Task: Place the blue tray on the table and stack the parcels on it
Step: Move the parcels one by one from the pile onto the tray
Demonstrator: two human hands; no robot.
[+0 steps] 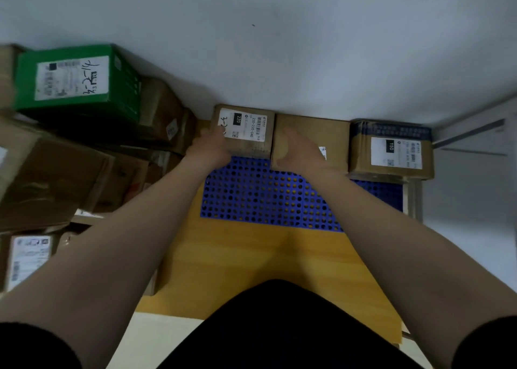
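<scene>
A blue perforated tray lies flat on the yellow wooden table. Three brown cardboard parcels stand in a row along its far edge against the wall. The left parcel has a white label marked 220; my left hand holds its near left corner. The middle parcel is plain, and my right hand rests on its near left side with the fingers bent over the edge. The right parcel carries a label marked 150 and nothing touches it.
To the left is a pile of parcels: a green box on top, several brown cartons below, and a labelled box near the front. A white wall stands right behind the tray. The grey floor shows on the right.
</scene>
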